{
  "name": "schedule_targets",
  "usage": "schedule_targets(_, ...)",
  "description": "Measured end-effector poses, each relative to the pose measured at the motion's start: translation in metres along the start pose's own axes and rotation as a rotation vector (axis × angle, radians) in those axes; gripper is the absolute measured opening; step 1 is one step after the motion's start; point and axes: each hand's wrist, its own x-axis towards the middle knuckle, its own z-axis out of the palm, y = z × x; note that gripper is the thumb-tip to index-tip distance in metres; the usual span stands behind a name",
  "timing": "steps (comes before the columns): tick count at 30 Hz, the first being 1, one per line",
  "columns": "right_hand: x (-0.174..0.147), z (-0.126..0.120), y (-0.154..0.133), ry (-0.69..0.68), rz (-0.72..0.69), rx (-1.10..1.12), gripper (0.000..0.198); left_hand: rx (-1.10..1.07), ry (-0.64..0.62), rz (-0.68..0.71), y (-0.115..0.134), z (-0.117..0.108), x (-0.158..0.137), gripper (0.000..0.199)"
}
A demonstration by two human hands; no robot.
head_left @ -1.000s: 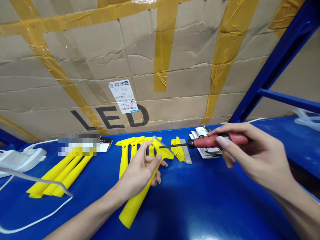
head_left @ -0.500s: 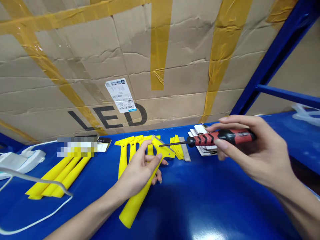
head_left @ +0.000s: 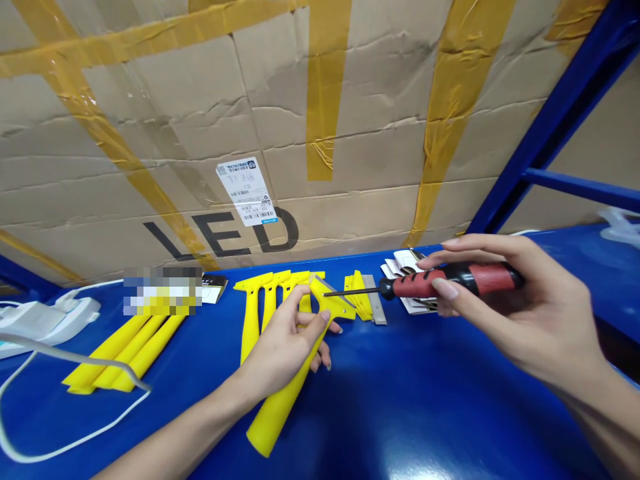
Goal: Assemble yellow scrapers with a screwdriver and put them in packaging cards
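My left hand point(head_left: 293, 337) is closed around the neck of a yellow scraper point(head_left: 283, 413), whose head points up and right and whose handle slants toward me. Between thumb and fingers of my right hand point(head_left: 530, 307) lies a red and black screwdriver point(head_left: 465, 280), held level. Its thin shaft reaches left, and the tip is at a screw spot on the scraper head; whether it sits in the screw I cannot tell. Behind my left hand several yellow scraper handles point(head_left: 253, 320) lie side by side. Just right of the scraper head are small yellow plates point(head_left: 359, 297) and metal blades point(head_left: 376, 300).
Folded printed cards point(head_left: 400, 267) lie behind the screwdriver. More yellow scrapers point(head_left: 125, 353) lie at left beside a white power strip point(head_left: 50, 323) with a looping cable point(head_left: 115, 423). A large taped cardboard box point(head_left: 370, 193) stands behind the blue tabletop point(head_left: 390, 400); a blue frame point(head_left: 555, 127) rises at right.
The whole view has shifted slightly, so things appear a little further right. The screwdriver looks turned a little about its axis; its tip stays at the scraper head. Both hands keep their hold.
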Motion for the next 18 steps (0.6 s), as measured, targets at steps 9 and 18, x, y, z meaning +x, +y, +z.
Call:
schedule_targets(9, 0.001, 0.0, -0.001, -0.021, -0.068, 0.002, 0.044, 0.015, 0.011, 0.0, 0.003, 0.0, 0.001, 0.037)
schedule_targets(18, 0.013, -0.006, 0.013, 0.23, 0.358, 0.329, 0.022, 0.375, 0.119, 0.281, 0.013, -0.011, -0.004, 0.029)
